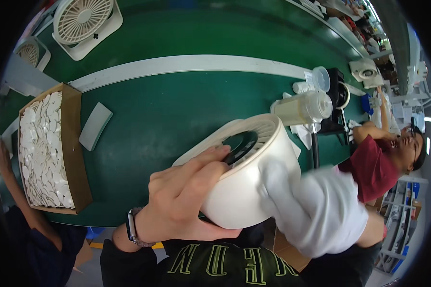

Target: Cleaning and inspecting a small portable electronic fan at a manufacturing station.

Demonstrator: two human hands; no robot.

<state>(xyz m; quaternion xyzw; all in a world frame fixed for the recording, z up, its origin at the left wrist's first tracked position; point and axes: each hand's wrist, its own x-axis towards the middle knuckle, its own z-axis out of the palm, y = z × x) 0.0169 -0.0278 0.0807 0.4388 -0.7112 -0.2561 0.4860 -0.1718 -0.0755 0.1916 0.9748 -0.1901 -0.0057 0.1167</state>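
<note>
A white round fan (244,196) with a ribbed grille and a dark disc inside its rim is held up close in front of me, tilted over. My left hand (187,196) grips it from the left, fingers over the rim and thumb beneath. A white cloth (325,210) presses against the fan's right side, smeared a little by motion. It wraps my right hand, so those fingers are hidden; only the wrist (374,228) shows past the cloth.
On the green table, a carton (79,158) of small white pieces stands left beside a curved pale piece (96,126). A pump bottle (304,107) stands at right. A white rail (187,63) crosses behind, with a fan (84,19) beyond. People work at both sides.
</note>
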